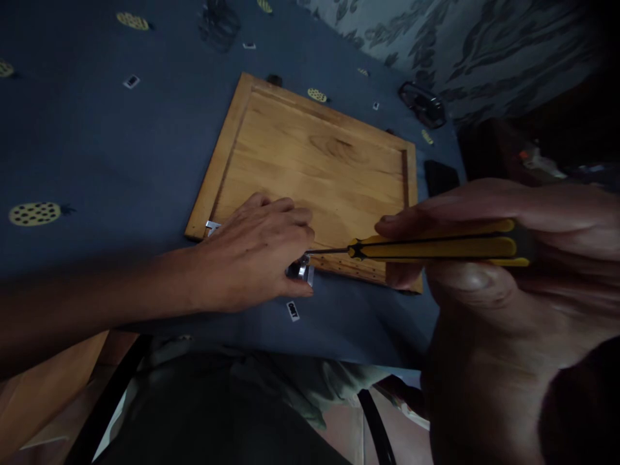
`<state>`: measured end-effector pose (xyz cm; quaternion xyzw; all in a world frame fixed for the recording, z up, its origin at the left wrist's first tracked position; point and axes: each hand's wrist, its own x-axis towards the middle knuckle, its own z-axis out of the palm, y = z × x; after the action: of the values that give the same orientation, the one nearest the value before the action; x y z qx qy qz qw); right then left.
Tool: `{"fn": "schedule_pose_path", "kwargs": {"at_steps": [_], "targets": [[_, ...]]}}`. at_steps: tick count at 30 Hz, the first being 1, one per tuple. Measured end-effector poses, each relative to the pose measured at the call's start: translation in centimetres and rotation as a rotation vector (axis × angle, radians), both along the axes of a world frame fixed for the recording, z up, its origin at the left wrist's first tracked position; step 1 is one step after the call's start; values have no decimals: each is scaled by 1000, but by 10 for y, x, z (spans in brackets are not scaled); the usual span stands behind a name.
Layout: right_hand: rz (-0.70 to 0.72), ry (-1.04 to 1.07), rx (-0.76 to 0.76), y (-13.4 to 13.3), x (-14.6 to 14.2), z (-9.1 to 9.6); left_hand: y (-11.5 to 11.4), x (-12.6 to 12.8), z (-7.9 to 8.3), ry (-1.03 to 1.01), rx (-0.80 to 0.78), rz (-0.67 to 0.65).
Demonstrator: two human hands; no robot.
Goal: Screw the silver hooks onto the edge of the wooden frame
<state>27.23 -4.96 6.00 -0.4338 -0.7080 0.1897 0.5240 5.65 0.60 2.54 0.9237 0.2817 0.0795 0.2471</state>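
Note:
A wooden panel with a raised frame [314, 155], like a cabinet door, lies flat on the table. My left hand [256, 252] rests over its near edge, thumb and fingers closed around a small shiny metal fitting [304, 270] that looks like a hinge; the hand covers part of it. In my right hand [484, 290] is a screwdriver with a yellow and black handle [436, 248], held level. Its thin shaft points left and the tip reaches the fitting by my left fingers. A second metal piece [212, 226] shows at the panel's near left corner, partly behind my left hand.
A blue cloth with pineapple prints [121, 148] covers the table. At the far right lie a dark clear-sided object [422, 104] and a black flat item [440, 177]. Another dark, see-through object [219, 24] is at the back. My lap [232, 407] is below the table edge.

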Motion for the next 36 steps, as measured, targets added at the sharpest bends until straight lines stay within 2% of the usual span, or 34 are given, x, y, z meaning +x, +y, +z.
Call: {"fn": "schedule_pose_path", "kwargs": {"at_steps": [7,13,18,26,31,36], "targets": [[-100,-11,-50,1,-12,7,0,3,5,61,-22,14],[-43,15,-5,11,-15,7,-1,0,-1,14,20,3],[-8,-15,15,4,-9,3,0,-2,-5,-37,34,0],[-134,-72,1,-3,-12,4,0,1,-2,-3,-10,10],[-70,-106,12,-2,-9,5,-1,1,1,27,-3,6],[-153,-121,-39,-5,-16,12,0,1,1,31,0,12]]}}
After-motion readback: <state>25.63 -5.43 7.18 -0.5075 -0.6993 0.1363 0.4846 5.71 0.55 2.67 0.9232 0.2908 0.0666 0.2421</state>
